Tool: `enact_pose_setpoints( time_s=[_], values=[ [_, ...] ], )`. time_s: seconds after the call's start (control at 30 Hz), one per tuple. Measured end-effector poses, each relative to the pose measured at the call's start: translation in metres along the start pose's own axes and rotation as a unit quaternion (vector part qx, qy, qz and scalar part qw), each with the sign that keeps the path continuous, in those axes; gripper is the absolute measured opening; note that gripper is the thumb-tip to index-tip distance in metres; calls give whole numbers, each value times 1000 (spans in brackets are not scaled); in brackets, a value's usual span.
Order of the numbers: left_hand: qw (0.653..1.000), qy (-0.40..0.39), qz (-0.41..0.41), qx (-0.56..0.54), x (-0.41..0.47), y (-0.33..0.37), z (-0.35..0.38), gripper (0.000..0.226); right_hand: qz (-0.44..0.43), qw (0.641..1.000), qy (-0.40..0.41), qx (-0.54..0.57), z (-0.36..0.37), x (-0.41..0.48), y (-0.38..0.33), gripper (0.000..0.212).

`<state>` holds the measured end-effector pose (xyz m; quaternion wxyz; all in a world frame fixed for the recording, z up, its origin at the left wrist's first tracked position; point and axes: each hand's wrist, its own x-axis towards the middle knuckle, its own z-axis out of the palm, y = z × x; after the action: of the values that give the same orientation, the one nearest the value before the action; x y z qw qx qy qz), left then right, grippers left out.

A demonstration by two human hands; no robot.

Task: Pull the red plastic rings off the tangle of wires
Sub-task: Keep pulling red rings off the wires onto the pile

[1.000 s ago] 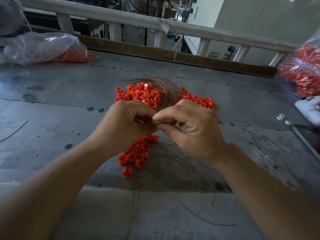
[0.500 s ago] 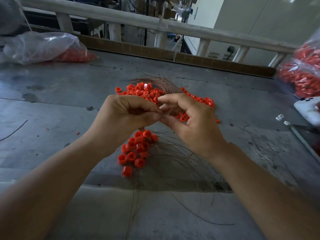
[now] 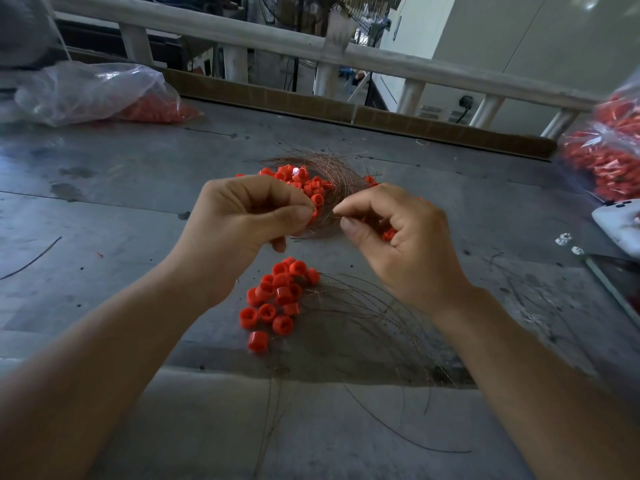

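Thumb and forefinger of the left hand (image 3: 249,216) are pressed together at the tips, and the other fingers are curled beneath. A sliver of red is seen at the pinch, but whether a ring is gripped cannot be told. Forefinger and thumb of the right hand (image 3: 405,244) are held slightly apart, with a fine strand seen at the forefinger tip; whether the strand is gripped cannot be told. The remaining right fingers are curled toward the palm, and red pieces are visible inside the curl. Both hands are raised above the table (image 3: 104,209), close together but not touching.

Directly beyond the fingertips, the tangle of wires (image 3: 337,171) is laid on the table. A heap of red rings (image 3: 298,181) is lodged against its left side, and a few more are seen at its right edge. Below the hands, a second group of rings (image 3: 277,299) is located on the near side, just beside a fan of loose wires (image 3: 367,306) spread toward the front edge.

One plastic bag (image 3: 90,91) with red contents is placed at the far left and another bag (image 3: 602,150) at the far right. A white device (image 3: 620,220) is partly shown at the right edge. A pale railing (image 3: 242,32) is fitted beyond the table.
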<state>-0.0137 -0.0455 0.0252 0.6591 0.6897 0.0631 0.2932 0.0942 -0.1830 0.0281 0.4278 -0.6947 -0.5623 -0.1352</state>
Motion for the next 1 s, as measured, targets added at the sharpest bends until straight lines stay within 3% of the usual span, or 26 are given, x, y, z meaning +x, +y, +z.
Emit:
enact_pose_setpoints(
  time_s=[0.17, 0.33, 0.53, 1.0],
  values=[
    [999, -3, 10, 43, -1, -3, 1, 23, -5, 1000, 29, -5, -2, 0, -4, 6],
    [994, 1, 36, 98, -3, -5, 2, 34, 18, 997, 73, 22, -13, 4, -4, 16],
    [989, 11, 42, 141, -3, -3, 3, 25, 29, 998, 35, 48, -10, 2, -9, 14],
    [989, -26, 43, 137, -7, 0, 6, 30, 38, 998, -10, 49, -6, -1, -9, 12]
  ],
)
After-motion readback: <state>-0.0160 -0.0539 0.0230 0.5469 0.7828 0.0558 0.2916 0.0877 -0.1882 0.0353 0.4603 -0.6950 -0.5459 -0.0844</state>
